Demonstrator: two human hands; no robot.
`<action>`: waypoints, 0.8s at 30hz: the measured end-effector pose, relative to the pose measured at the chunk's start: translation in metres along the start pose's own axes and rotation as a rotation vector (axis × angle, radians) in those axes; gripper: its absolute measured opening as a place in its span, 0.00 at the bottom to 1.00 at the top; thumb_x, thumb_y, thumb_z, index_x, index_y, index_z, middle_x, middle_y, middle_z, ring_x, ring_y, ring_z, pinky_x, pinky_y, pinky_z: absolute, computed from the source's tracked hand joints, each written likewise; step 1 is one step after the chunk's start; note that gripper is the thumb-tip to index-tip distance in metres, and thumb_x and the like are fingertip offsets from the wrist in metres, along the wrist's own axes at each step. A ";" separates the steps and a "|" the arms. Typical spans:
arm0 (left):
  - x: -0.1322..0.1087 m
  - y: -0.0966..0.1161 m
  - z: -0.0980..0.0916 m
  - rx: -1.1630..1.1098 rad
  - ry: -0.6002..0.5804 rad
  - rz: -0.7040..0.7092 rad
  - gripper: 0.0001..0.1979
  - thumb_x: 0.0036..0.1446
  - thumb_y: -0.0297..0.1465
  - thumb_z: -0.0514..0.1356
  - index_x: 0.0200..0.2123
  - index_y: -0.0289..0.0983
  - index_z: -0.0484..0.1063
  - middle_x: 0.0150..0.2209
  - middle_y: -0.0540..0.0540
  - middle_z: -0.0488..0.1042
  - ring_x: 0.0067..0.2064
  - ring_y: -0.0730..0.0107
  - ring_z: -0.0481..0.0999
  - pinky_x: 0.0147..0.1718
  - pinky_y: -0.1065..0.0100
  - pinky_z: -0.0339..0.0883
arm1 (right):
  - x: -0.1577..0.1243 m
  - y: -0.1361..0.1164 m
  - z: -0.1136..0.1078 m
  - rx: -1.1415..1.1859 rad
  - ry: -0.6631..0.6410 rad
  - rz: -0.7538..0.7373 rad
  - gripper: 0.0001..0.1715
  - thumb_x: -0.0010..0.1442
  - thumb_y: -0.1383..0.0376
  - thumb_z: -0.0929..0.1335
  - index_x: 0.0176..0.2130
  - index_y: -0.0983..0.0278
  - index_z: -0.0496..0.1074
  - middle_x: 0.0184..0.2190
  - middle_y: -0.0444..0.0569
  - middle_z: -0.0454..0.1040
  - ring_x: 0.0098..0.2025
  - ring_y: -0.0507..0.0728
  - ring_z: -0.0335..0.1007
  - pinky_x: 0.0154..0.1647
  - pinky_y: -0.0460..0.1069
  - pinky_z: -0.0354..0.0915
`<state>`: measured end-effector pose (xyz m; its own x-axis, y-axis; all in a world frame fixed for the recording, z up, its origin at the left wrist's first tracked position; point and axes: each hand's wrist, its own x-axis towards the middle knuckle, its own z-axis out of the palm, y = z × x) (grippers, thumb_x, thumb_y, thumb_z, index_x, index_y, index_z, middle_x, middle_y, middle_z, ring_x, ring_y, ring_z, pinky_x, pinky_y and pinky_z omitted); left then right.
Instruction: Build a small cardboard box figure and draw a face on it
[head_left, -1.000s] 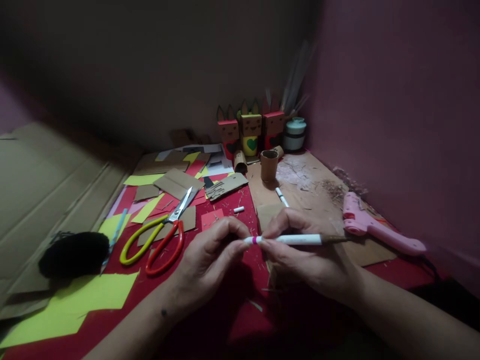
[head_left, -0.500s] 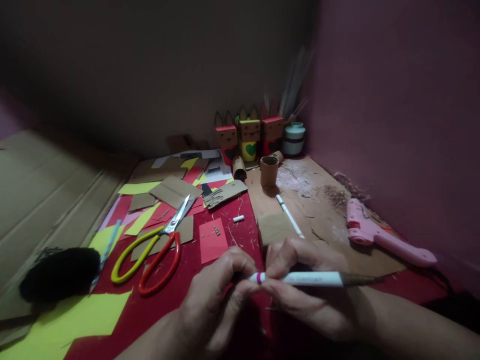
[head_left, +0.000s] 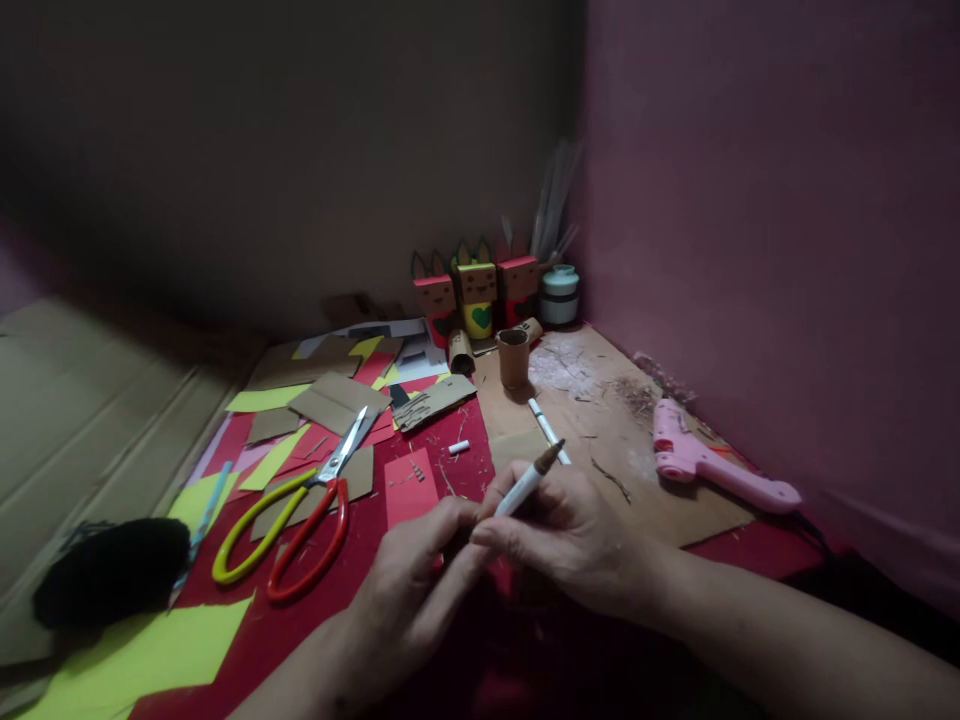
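Note:
My right hand point(head_left: 581, 540) is closed around a white marker point(head_left: 519, 490), whose brown tip points up and to the right. Its lower end is hidden among the fingers. Against the right thumb, my left hand point(head_left: 420, 565) is closed with its fingertips pinched; whatever they hold is hidden. Just beyond the hands, a second white marker point(head_left: 546, 428) lies on the cardboard mat point(head_left: 660, 500). A small white cap point(head_left: 459, 447) rests on the red surface near a red paper piece point(head_left: 409, 490) with tiny cardboard bits on it.
Scissors point(head_left: 330, 475) lie open at left among paper and cardboard scraps point(head_left: 337, 395). A pink glue gun point(head_left: 712, 465) is at right. Behind stand a cardboard tube point(head_left: 514, 360), three decorated box-headed figures point(head_left: 478, 290) and a light blue pot point(head_left: 560, 295). A black fuzzy object point(head_left: 112, 570) sits at far left.
The marker has turned from lying level, tip to the right, to slanting upward and away. My right hand has rolled over with it. The view has shifted slightly.

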<state>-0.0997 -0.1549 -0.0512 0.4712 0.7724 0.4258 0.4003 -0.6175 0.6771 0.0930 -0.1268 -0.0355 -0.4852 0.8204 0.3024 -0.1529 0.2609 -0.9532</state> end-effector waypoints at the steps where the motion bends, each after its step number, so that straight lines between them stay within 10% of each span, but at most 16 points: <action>1: 0.000 0.000 -0.001 -0.022 -0.014 -0.013 0.06 0.68 0.27 0.54 0.43 0.43 0.69 0.32 0.54 0.77 0.29 0.76 0.77 0.29 0.77 0.68 | 0.000 0.000 0.000 -0.003 0.003 0.012 0.08 0.59 0.64 0.72 0.31 0.65 0.72 0.26 0.41 0.70 0.28 0.49 0.66 0.31 0.47 0.65; 8: 0.023 -0.001 -0.021 0.104 0.134 -0.313 0.10 0.68 0.36 0.53 0.41 0.39 0.71 0.34 0.49 0.77 0.33 0.68 0.77 0.33 0.68 0.71 | -0.001 -0.007 -0.002 0.160 -0.039 0.159 0.18 0.63 0.54 0.70 0.30 0.64 0.69 0.23 0.39 0.66 0.24 0.47 0.60 0.25 0.44 0.60; 17: 0.064 -0.068 -0.026 0.341 0.037 -0.407 0.02 0.54 0.31 0.62 0.30 0.39 0.72 0.35 0.46 0.70 0.39 0.59 0.70 0.40 0.59 0.65 | -0.001 -0.005 -0.009 0.300 -0.012 0.268 0.23 0.59 0.49 0.72 0.30 0.65 0.71 0.17 0.37 0.63 0.16 0.45 0.55 0.14 0.41 0.51; 24: 0.061 -0.043 -0.030 0.199 0.058 -0.397 0.06 0.61 0.30 0.55 0.30 0.39 0.66 0.31 0.48 0.68 0.35 0.63 0.68 0.37 0.61 0.64 | -0.006 -0.008 -0.010 0.379 -0.056 0.327 0.24 0.63 0.51 0.71 0.49 0.66 0.76 0.16 0.35 0.60 0.16 0.45 0.52 0.14 0.40 0.48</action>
<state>-0.1121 -0.0767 -0.0363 0.2074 0.9590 0.1931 0.6874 -0.2833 0.6687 0.1057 -0.1287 -0.0294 -0.6035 0.7973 -0.0025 -0.2823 -0.2167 -0.9345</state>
